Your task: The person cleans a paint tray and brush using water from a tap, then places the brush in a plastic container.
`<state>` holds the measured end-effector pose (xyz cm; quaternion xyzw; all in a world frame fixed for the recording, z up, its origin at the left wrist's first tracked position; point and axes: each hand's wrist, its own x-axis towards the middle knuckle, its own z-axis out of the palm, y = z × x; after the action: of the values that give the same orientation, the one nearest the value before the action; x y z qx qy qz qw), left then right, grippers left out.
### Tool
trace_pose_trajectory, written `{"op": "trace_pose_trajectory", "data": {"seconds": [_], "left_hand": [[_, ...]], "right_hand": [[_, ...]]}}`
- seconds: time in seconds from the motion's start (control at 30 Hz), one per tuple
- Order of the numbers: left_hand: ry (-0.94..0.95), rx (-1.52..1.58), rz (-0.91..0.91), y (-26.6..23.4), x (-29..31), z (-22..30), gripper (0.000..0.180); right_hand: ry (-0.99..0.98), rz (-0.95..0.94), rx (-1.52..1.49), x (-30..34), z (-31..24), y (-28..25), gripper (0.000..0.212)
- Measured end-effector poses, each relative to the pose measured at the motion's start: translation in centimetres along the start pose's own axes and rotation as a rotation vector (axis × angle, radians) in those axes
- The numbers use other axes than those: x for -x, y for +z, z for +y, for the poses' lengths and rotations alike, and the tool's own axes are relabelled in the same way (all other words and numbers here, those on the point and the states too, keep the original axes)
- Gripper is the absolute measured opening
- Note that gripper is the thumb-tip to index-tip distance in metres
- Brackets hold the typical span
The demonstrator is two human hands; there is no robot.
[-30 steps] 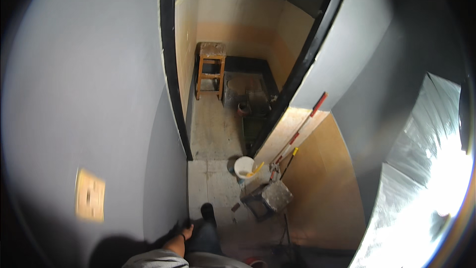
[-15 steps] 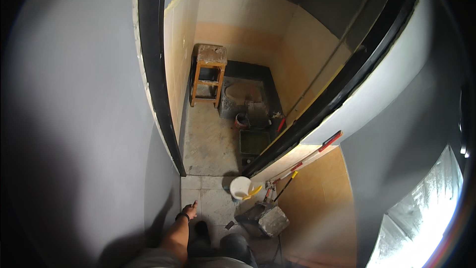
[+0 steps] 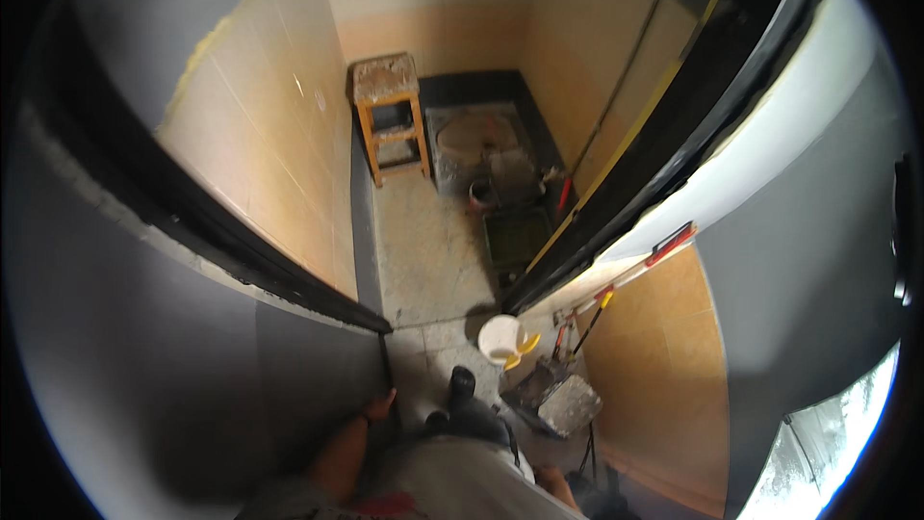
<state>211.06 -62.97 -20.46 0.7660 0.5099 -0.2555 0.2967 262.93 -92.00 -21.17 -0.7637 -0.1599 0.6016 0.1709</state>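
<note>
My left hand, with a dark band at its wrist, is low beside the grey wall, near the foot of the black door frame. Its fingers look closed; what they hold, if anything, is too small and dim to name. At the lower edge, my right hand shows only in part beside my body, its fingers not readable. A white bucket with a yellow tool at its rim stands on the tiles by the doorway. To its right sits a mortar-crusted block-like thing.
Through the doorway stand a stained wooden stool, a squat toilet, a small pail and a dark green tub. A red-and-white level and a yellow-and-black handle lean along the right wall.
My view has moved closer to the doorway and turned, and one foot is further forward. My left hand is now close to the door frame's foot. My right hand has come into view.
</note>
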Motion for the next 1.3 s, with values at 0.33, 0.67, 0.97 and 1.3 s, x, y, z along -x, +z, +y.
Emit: {"op": "trace_pose_trajectory", "data": {"seconds": [0.33, 0.67, 0.97, 1.3], "left_hand": [[-0.259, 0.791, -0.086, -14.0, -2.1, 2.9, 0.066], [-0.206, 0.640, -0.044, -21.9, -19.0, -1.2, 0.088], [-0.356, 1.104, 0.171, -38.6, -29.3, -5.7, 0.087], [-0.194, 0.892, 0.022, -31.3, -27.0, -5.6, 0.073]], "right_hand": [[0.041, 0.193, -0.160, -5.8, -21.9, -6.2, 0.023], [-0.067, 0.170, -0.142, -7.5, -32.1, 0.2, 0.024], [-0.268, -0.026, 0.582, -9.7, -44.0, 8.2, 0.041], [-0.624, 0.201, 0.309, -20.2, -62.0, 7.5, 0.031]]}}
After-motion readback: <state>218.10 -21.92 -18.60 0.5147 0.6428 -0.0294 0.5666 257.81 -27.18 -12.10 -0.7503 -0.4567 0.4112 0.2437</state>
